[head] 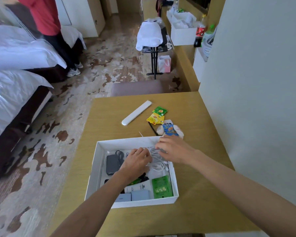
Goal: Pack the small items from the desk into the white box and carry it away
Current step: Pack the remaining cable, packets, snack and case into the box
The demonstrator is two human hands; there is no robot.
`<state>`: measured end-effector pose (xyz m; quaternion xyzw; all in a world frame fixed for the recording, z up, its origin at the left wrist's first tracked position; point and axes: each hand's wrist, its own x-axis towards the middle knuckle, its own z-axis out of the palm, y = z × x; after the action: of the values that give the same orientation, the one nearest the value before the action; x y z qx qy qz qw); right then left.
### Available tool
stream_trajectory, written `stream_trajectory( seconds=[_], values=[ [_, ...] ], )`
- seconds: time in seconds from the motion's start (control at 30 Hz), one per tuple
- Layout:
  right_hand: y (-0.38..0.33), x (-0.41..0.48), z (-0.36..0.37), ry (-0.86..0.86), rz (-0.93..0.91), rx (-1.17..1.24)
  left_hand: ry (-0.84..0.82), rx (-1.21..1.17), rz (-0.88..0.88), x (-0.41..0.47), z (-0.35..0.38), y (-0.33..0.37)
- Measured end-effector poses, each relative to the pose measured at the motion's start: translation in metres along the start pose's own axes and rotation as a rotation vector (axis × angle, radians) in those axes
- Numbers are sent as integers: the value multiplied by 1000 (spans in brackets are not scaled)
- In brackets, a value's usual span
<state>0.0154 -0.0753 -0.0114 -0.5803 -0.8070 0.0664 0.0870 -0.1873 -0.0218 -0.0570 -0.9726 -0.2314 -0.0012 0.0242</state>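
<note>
l hand, r hand grip cable, box nr desk edge

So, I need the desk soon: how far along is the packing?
In the white box: a grey charger, a green packet. Left hand and right hand hold white cables inside. Remaining on the desk: white case, tea bags, snack packet. Carrying not started.

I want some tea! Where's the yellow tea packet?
In the head view, the yellow tea packet lies on the desk beyond the white box, right of the long white pouch, beside the green tea packet.
</note>
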Motion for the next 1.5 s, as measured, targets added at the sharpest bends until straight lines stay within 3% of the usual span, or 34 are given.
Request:
stream_trajectory(
  seconds=[0.17,0.43,0.67,0.77,0.87,1.03,1.27,1.37,1.5],
  values=[
    [2,4,-2,-25,-19,27,35,162,8,19,-1,16],
    [17,9,-3,-57,23,110,32,-69,-36,14,-8,6],
    [19,42,-8,125,265,367,283,-380,-371,-9,-41,-46],
    [23,62,-7,118,331,403,287,-517,-553,-7,-48,-74],
    [30,87,-2,116,408,513,236,-482,-615,2,-47,-100],
    [57,123,21,-45,591,488,89,-557,-578,29,-30,-135],
    [88,160,72,-405,670,82,-111,-681,-626,76,25,-185],
    [98,173,87,-479,658,-11,-104,-666,-646,98,45,-208],
    [105,188,96,-522,643,38,-73,-503,-582,135,67,-239]
  ],
)
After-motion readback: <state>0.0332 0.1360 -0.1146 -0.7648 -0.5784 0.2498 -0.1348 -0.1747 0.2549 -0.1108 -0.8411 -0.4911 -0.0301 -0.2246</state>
